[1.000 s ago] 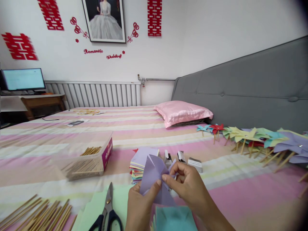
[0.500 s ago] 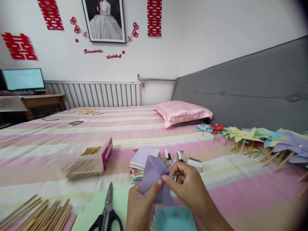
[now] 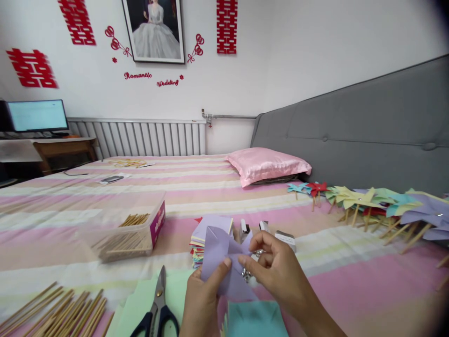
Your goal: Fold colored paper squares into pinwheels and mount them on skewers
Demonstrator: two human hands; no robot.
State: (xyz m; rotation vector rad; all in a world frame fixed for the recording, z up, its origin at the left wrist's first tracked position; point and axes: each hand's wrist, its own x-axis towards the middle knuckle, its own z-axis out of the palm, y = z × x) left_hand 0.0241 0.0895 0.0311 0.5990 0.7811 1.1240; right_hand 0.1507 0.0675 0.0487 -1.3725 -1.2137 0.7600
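Note:
Both my hands hold a folded lilac paper pinwheel (image 3: 219, 252) above the bed. My left hand (image 3: 205, 299) pinches its middle from below with the thumb on top. My right hand (image 3: 277, 274) is closed at the pinwheel's centre, its fingertips pinching the folded corners, with a small shiny metal piece (image 3: 257, 255) showing between the fingers. A teal paper square (image 3: 256, 320) lies just under my hands. Behind the pinwheel sits a stack of coloured paper squares (image 3: 210, 231) topped with lilac.
Scissors (image 3: 157, 304) lie on a pale green sheet (image 3: 140, 299) at the left, beside loose wooden sticks (image 3: 59, 313). A clear box of sticks (image 3: 129, 234) stands further back. Small staplers (image 3: 266, 231) rest behind my hands. Finished pinwheels (image 3: 379, 203) line the grey headboard; a pink pillow (image 3: 266, 164) lies beyond.
My right hand's fingers have shifted at the pinwheel's centre and a shiny metal piece now shows there. The camera has moved slightly; the paper sits a little lower.

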